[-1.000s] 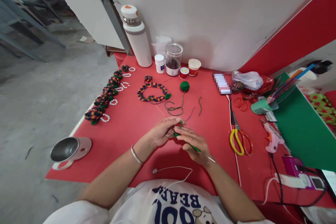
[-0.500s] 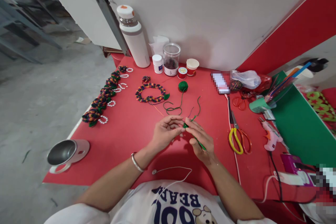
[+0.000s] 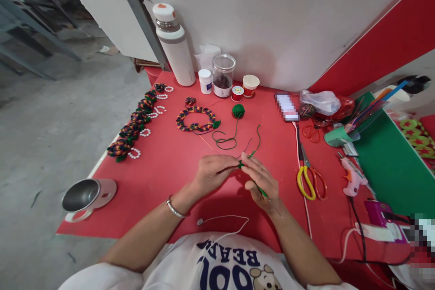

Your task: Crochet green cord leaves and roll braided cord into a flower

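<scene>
My left hand (image 3: 212, 171) and my right hand (image 3: 260, 180) meet over the red table (image 3: 163, 167), fingers pinched together. Between them sits a small piece of green yarn work (image 3: 241, 163). A thin green hook (image 3: 263, 192) runs under my right palm, gripped in that hand. Green yarn (image 3: 226, 138) trails from the work up to a small green yarn ball (image 3: 238, 110). A multicoloured crocheted ring (image 3: 196, 118) lies just beyond my hands.
A row of crocheted flowers with pearl loops (image 3: 136, 122) lines the left edge. A steel cup (image 3: 83, 194) stands at the near left corner. A white flask (image 3: 173, 45) and jars (image 3: 223, 76) stand at the wall. Yellow scissors (image 3: 307, 181) and a glue gun (image 3: 353, 176) lie right.
Both hands have risen slightly away from me and my right hand has turned, pulling the green strand a little to the right. The table's objects have stayed put.
</scene>
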The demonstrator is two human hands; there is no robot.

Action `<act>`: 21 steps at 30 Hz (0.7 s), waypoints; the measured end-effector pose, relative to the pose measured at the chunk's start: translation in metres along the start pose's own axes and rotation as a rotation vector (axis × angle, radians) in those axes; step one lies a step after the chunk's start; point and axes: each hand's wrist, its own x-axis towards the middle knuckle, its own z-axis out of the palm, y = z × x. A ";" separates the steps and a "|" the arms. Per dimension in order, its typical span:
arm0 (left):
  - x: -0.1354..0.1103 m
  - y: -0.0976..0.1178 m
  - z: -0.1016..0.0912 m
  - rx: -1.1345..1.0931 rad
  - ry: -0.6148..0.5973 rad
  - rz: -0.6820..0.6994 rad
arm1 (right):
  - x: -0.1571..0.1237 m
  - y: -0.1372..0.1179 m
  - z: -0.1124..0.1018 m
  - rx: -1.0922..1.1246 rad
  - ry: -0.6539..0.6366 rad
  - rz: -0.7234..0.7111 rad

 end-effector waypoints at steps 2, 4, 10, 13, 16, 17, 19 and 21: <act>-0.001 0.001 0.003 0.018 0.011 0.003 | -0.001 0.000 0.001 0.006 0.003 -0.003; -0.003 0.003 0.008 0.039 0.065 -0.014 | -0.001 0.000 0.002 -0.008 0.010 -0.012; -0.009 0.005 0.016 0.054 0.118 0.028 | -0.002 -0.001 0.004 -0.052 0.000 -0.038; -0.009 0.002 0.014 0.082 0.121 0.102 | -0.002 0.000 0.003 -0.061 0.004 -0.073; -0.008 -0.002 0.014 0.124 0.161 0.254 | -0.002 0.000 0.002 -0.068 0.007 -0.099; -0.007 -0.003 0.014 0.131 0.179 0.304 | -0.002 0.001 0.002 -0.067 0.005 -0.103; -0.006 -0.005 0.014 0.137 0.205 0.372 | -0.002 0.001 0.001 -0.060 0.000 -0.108; -0.004 -0.007 0.014 0.136 0.213 0.374 | -0.002 0.000 0.001 -0.056 -0.008 -0.106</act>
